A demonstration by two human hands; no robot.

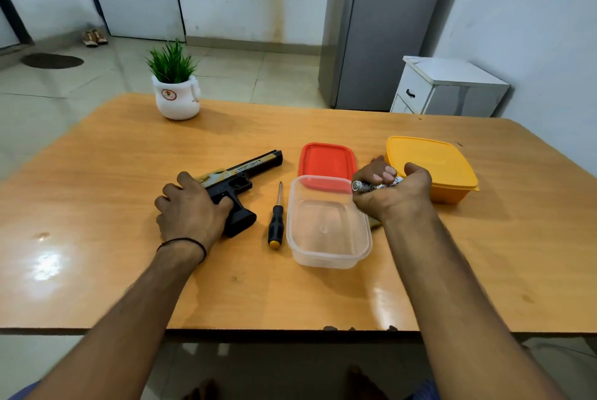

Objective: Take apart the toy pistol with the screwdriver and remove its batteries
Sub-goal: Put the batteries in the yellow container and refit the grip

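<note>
On the table (97, 205) I see the toy pistol (245, 173) at the left, held by the left hand (190, 209). The screwdriver (276, 222) lies just right of it. Next is the open box (326, 257), with a lid (326, 162) behind it. The right hand (391, 196) holds batteries (358, 186) over that box's right edge. The shut box (429, 160) sits behind this hand. A plant pot (176, 99) stands back left.
</note>
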